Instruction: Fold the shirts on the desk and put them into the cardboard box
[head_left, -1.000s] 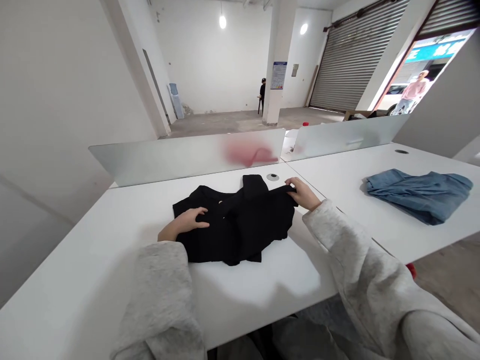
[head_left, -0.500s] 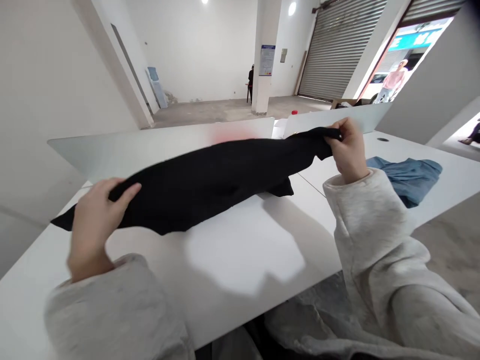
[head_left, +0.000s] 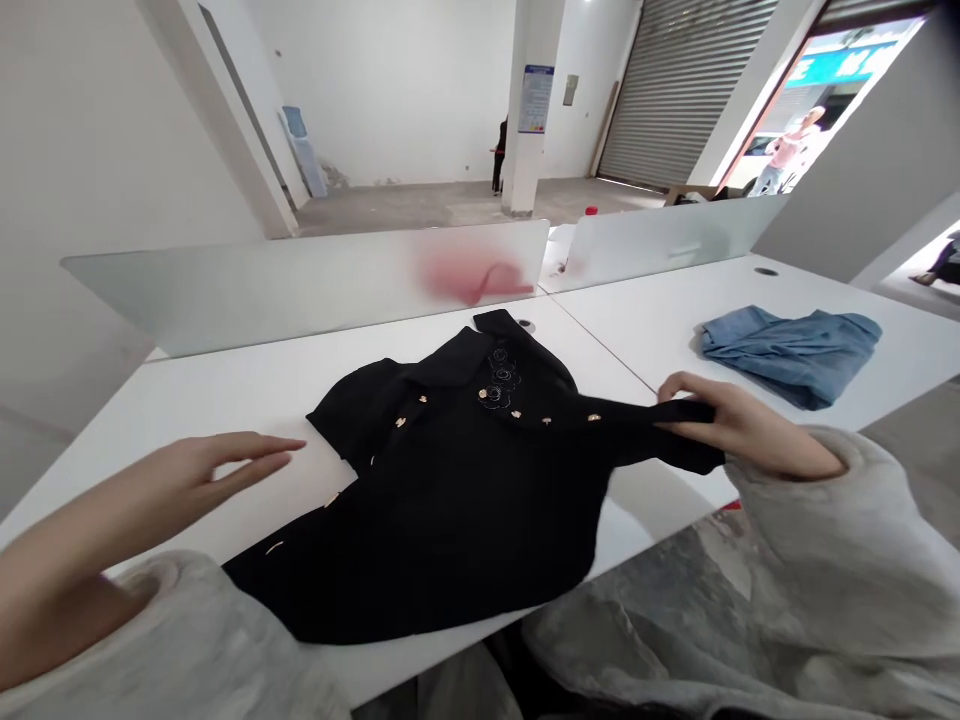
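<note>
A black shirt [head_left: 442,510] with gold buttons [head_left: 517,412] lies spread on a white desk [head_left: 225,400], front up, collar toward the far edge. The right hand [head_left: 750,425] is closed on the shirt's sleeve [head_left: 637,435], pinching it between thumb and fingers. The left hand [head_left: 217,470] is open, fingers loosely apart and holding nothing, just beside the shirt's left edge. Folded blue denim [head_left: 787,360] lies on the next desk. Beyond a frosted divider [head_left: 300,285], a water cooler [head_left: 296,150] stands far off, its fill level too small to tell.
</note>
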